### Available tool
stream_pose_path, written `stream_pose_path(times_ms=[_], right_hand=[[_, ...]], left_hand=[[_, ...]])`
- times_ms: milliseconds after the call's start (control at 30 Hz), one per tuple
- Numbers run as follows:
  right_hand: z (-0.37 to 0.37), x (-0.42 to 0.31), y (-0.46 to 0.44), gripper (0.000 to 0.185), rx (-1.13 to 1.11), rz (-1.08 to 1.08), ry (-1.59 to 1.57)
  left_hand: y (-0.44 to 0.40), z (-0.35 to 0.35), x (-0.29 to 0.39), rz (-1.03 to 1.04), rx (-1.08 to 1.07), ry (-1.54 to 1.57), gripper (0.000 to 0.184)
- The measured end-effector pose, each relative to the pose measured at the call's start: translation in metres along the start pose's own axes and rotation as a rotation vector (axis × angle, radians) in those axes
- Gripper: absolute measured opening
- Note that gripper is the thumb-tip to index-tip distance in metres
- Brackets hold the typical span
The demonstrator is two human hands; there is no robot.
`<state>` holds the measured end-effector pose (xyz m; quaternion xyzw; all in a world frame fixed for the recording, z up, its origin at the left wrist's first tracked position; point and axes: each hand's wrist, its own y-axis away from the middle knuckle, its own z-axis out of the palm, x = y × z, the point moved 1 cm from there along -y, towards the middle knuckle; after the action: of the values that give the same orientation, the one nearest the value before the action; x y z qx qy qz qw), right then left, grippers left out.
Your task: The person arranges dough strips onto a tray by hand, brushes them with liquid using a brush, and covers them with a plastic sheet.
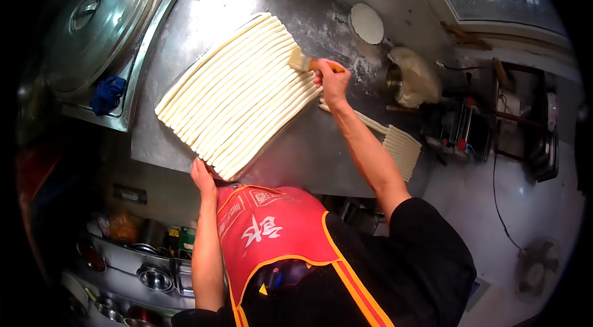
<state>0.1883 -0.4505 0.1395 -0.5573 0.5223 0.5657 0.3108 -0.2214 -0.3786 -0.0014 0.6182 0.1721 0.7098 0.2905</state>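
Observation:
Many long pale dough strips (pixel 238 95) lie side by side in a slanted block on the metal table. My right hand (pixel 332 81) is closed around the wooden handle of a brush (pixel 301 60), whose bristles touch the strips near their upper right ends. At the block's lower left corner is my left hand (pixel 202 177), its fingers pointing up beside the strip ends. Whether it grips anything there cannot be made out. More dough strips (pixel 401 151) lie to the right, partly behind my right forearm.
A large round metal lid (pixel 99 18) and a blue cloth (pixel 108 94) are at the left. A white round item (pixel 366 23) lies at the table's back, near a metal pot (pixel 394 77). Bowls (pixel 154 277) stand on a lower shelf. A machine (pixel 463 129) is at the right.

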Motion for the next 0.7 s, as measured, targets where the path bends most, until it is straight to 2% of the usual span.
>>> stream_pose_path(times_ms=[133, 200, 267, 367, 433, 500, 567, 633, 700], right_hand=[[-0.062, -0.020, 0.019, 0.016, -0.031, 0.075, 0.175], [-0.082, -0.027, 0.028, 0.015, -0.055, 0.093, 0.295], [-0.081, -0.032, 0.030, 0.014, -0.105, 0.005, 0.203], [-0.040, -0.025, 0.016, 0.018, -0.149, -0.118, -0.048], [-0.013, -0.008, 0.004, 0.020, -0.181, 0.023, -0.229], [-0.020, 0.012, 0.008, 0.019, -0.160, 0.042, -0.131], [-0.040, 0.002, 0.010, 0.018, -0.169, 0.018, -0.092], [-0.073, -0.009, 0.019, 0.016, -0.180, -0.113, 0.148], [-0.082, -0.010, 0.030, 0.015, -0.235, -0.512, 0.433]], left_hand=[[-0.007, -0.012, -0.007, -0.036, -0.054, -0.126, 0.033], [-0.004, -0.012, -0.003, -0.126, -0.086, 0.001, 0.036], [0.001, -0.008, 0.001, -0.092, -0.094, -0.009, 0.037], [0.001, 0.000, 0.005, -0.075, -0.004, -0.003, 0.033], [-0.005, -0.020, -0.003, -0.082, -0.049, -0.065, 0.031], [0.009, -0.019, 0.006, -0.081, -0.079, -0.087, 0.026], [0.037, -0.019, 0.021, -0.078, -0.085, -0.117, 0.024], [0.065, -0.025, 0.024, -0.074, -0.038, -0.109, 0.020], [0.085, -0.042, 0.007, -0.069, 0.047, -0.092, 0.018]])
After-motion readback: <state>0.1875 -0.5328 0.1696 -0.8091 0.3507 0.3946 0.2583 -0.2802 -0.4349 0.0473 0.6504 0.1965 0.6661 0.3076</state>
